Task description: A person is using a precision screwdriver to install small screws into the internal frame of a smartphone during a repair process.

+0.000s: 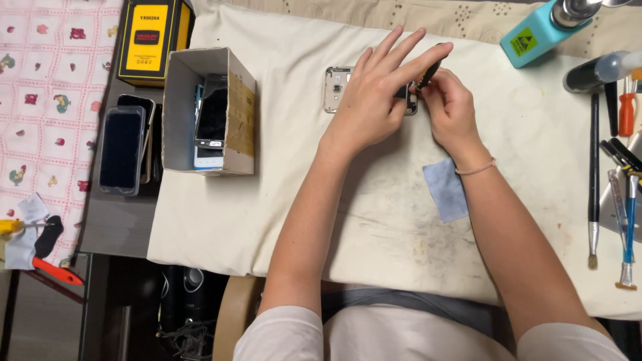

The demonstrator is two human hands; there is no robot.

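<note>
Phone frame (336,87), stripped to its metal shell, lies flat on the cloth (374,220) covering the table, at the far middle of the work area. Left hand (374,93) rests over the frame's right half, thumb and lower fingers pressing it down, the upper fingers spread open and lifted. Right hand (451,107) sits just beside the left, at the frame's right end, closed around a dark tool (429,70) whose tip meets that end. Only the frame's left part shows; the rest is hidden under the left hand. Grey wipe (447,189) lies on the cloth near the right wrist. Open box (208,110) holding several phones stands well to the left of the frame, with two more phones (124,148) beyond it. Brush (593,180) and screwdrivers (625,194) lie at the right edge; a teal bottle (538,30) stands at the far right.
</note>
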